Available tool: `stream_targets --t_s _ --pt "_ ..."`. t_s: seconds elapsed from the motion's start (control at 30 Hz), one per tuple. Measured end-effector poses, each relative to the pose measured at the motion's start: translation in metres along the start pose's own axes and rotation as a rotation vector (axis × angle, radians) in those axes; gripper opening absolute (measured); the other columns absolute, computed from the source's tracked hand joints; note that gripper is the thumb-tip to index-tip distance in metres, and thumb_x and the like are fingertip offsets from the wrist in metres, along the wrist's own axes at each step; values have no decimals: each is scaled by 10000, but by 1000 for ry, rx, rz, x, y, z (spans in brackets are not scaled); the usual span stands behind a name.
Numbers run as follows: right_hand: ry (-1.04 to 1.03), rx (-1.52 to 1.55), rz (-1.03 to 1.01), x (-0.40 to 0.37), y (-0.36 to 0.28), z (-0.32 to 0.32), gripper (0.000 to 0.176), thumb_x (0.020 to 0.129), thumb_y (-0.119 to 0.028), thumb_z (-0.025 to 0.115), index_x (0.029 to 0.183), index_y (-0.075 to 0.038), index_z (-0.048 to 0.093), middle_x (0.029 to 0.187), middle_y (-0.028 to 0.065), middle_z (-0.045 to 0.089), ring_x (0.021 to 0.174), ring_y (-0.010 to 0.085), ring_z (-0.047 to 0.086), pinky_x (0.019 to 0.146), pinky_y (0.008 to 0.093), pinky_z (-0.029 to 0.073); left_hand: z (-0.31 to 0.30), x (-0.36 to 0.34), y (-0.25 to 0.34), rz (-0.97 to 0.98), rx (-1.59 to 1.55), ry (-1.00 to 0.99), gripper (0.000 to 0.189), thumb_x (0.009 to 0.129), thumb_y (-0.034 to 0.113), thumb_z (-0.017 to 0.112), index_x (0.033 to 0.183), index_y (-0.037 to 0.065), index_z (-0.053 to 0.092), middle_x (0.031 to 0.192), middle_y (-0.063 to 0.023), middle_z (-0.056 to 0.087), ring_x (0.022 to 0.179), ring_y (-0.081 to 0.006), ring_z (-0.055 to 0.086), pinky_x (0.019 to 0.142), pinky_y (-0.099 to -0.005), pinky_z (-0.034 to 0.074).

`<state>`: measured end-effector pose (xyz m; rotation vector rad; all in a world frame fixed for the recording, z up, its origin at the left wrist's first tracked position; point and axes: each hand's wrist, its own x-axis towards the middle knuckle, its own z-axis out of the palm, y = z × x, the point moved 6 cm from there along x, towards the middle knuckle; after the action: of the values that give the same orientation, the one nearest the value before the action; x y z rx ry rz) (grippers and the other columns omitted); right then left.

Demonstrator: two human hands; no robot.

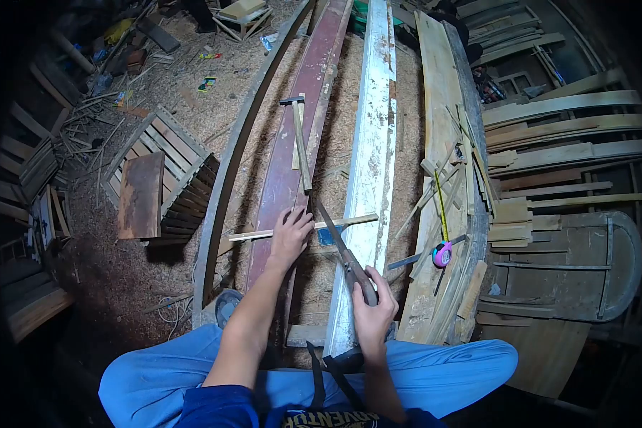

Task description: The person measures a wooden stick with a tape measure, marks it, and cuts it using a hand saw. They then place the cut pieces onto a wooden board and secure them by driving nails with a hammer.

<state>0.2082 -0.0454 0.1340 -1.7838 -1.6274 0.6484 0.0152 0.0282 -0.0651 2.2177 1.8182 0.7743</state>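
My right hand (374, 307) grips the wooden handle of a hand saw (347, 255), whose narrow blade points forward and to the left. A thin wooden strip (357, 220) lies crosswise over the red-brown board (267, 221) and the white-painted board (367, 150). Bent fingers of my left hand (291, 234) hold the strip down at the red-brown board's right edge. The saw blade crosses the strip just right of those fingers, over the gap between the boards. Farther up the red-brown board lies a hammer (299, 135), beside a short piece of wood.
At the right, a pink tape measure (442, 253) with its yellow blade pulled out rests on a pale plank (435, 78) among offcuts. A slatted wooden crate (165, 157) stands on the shaving-covered floor at left. Curved chair parts (592, 264) and stacked lumber fill the far right.
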Motion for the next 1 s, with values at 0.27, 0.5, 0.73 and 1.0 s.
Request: stream_targets --t_s 0.27,0.5,0.73,1.0 --pt "-49 -112 9 -11 17 15 385 878 -99 750 1244 9 696 1118 255 709 1033 423 699 914 481 537 -4 0 -1 -17 -61 13 219 914 240 731 1090 114 696 1490 -107 581 1459 -287 455 1227 -539 277" --pt "-133 -174 31 -9 33 24 343 943 -161 727 1245 -2 691 1079 267 712 1002 445 703 887 485 537 -22 11 -2 -162 -144 111 307 967 313 663 1173 86 684 1597 -169 464 1519 -331 377 1264 -556 199" --pt "-106 -3 74 -28 60 50 346 1019 -199 673 1275 34 670 978 235 751 864 337 759 806 414 562 0 34 -30 -459 121 80 610 1054 330 490 1586 53 379 1709 -237 212 1608 -351 157 1290 -557 102" --pt "-105 52 152 -31 75 57 328 999 -142 703 1274 37 681 1007 219 763 918 263 768 819 397 570 7 37 -29 -468 241 -21 627 1078 387 409 1640 122 328 1728 -222 169 1617 -342 131 1293 -578 53"
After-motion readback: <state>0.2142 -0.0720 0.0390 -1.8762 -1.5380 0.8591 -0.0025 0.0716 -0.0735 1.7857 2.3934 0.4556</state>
